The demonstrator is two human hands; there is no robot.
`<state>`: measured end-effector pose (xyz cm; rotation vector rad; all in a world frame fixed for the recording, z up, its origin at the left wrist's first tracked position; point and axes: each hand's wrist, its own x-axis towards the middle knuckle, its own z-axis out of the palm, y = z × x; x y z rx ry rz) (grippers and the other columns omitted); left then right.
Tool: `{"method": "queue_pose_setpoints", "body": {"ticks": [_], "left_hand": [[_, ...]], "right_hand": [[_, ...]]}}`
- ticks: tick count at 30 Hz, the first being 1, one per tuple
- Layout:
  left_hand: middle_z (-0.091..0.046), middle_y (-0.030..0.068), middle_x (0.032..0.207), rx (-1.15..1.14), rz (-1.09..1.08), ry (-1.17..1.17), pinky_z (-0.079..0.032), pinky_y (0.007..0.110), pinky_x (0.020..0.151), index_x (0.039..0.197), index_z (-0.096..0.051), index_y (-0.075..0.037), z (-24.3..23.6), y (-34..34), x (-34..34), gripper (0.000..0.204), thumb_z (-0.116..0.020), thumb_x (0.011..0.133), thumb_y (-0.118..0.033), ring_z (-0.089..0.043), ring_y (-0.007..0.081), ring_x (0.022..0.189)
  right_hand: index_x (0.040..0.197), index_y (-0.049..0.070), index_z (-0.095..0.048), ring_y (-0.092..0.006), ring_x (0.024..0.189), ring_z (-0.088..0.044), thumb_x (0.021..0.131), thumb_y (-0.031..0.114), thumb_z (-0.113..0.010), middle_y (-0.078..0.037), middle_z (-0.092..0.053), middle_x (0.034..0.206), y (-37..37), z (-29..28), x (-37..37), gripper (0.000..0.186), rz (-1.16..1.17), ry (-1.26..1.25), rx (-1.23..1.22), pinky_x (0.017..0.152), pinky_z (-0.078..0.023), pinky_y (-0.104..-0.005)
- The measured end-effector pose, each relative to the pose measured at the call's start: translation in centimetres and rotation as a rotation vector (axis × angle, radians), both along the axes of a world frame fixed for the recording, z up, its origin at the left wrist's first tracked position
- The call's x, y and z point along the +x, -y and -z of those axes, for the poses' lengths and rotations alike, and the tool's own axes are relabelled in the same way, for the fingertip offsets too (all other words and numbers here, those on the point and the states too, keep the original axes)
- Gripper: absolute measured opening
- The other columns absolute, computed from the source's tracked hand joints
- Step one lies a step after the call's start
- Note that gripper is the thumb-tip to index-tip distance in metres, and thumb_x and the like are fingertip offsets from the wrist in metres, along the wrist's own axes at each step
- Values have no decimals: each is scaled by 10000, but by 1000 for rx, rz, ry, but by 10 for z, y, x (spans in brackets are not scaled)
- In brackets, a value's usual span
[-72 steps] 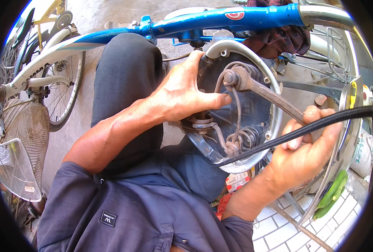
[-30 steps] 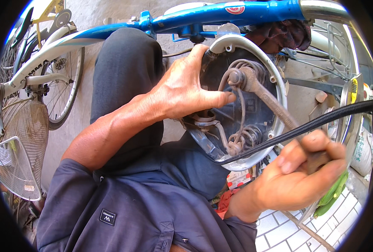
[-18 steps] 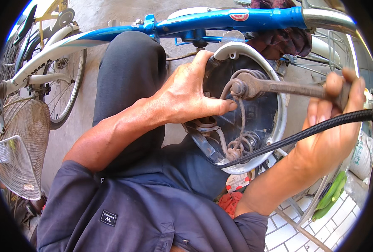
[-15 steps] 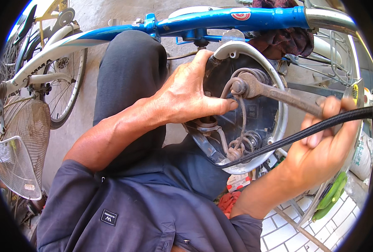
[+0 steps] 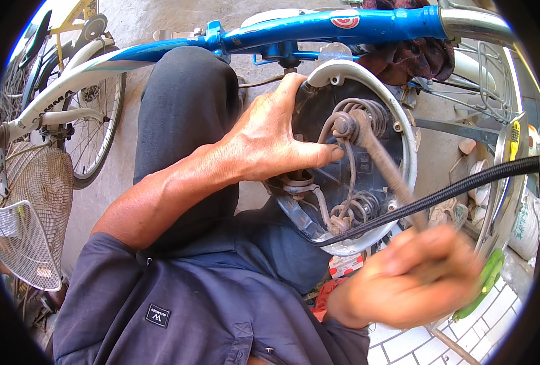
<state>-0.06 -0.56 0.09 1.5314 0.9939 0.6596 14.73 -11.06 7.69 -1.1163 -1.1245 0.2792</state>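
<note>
My left hand (image 5: 264, 137) grips a round black part (image 5: 379, 170) with a pale rim, coiled springs and bent wires, like the underside of a saddle. Its thumb lies inside the part; its fingers are partly hidden at the edge. A rusty wrench (image 5: 386, 163) has its head on a bolt (image 5: 344, 125) beside the upper spring, and its handle slants down to the right. My right hand (image 5: 422, 267), smeared by motion, is curled round that handle below a black braided cable (image 5: 477, 179), which crosses the part's lower rim. My dark-trousered knee (image 5: 184, 91) is left of the part.
A blue and white bicycle frame (image 5: 324, 29) runs across the top, with a dark cloth (image 5: 404, 61) behind it. A wheel (image 5: 90, 128) and mesh basket (image 5: 20, 243) stand at the left. At right are a wire rack (image 5: 486, 85), a sack (image 5: 522, 225) and long green vegetables (image 5: 486, 283).
My right hand and the wrench handle have swung up, then down toward me, now lower than half a second ago. The wrench head stays on the bolt. My left hand has barely moved.
</note>
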Motion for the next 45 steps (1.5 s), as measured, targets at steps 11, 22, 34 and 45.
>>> {"method": "queue_pose_setpoints", "body": {"ticks": [11, 22, 34, 45], "left_hand": [[-594, 173, 1060, -32, 37, -72, -462, 373, 922, 1234, -386, 37, -4, -1, -1, 785, -762, 628, -291, -586, 251, 985], [-572, 173, 1108, -112, 20, -38, -453, 368, 947, 1263, -370, 36, -4, 1, 2, 806, -779, 630, -247, -567, 235, 1030], [-580, 142, 1093, -34, 44, 17, -459, 351, 928, 1265, -371, 27, -5, 2, 5, 782, -774, 645, -230, -569, 197, 999], [-609, 104, 1009, -258, -72, 98, -484, 311, 836, 1190, -438, 20, -22, 12, 20, 646, -750, 653, -157, -588, 170, 911]], "right_hand": [[972, -15, -560, -24, 392, -292, 952, 231, -520, -116, -610, 797, -70, -38, 38, 250, -72, -427, -270, 380, -268, -151], [937, 50, -503, -61, 396, -289, 993, 426, -344, -79, -510, 732, -11, -6, 2, 412, 296, -553, -227, 352, -261, -179], [922, -34, -583, -39, 403, -284, 951, 264, -506, -80, -583, 700, -69, -41, 12, 309, 319, -214, -185, 367, -228, -170], [950, 0, -524, -61, 400, -280, 976, 273, -401, -46, -489, 647, -11, -27, 29, 301, 173, -349, -150, 368, -266, -193]]}}
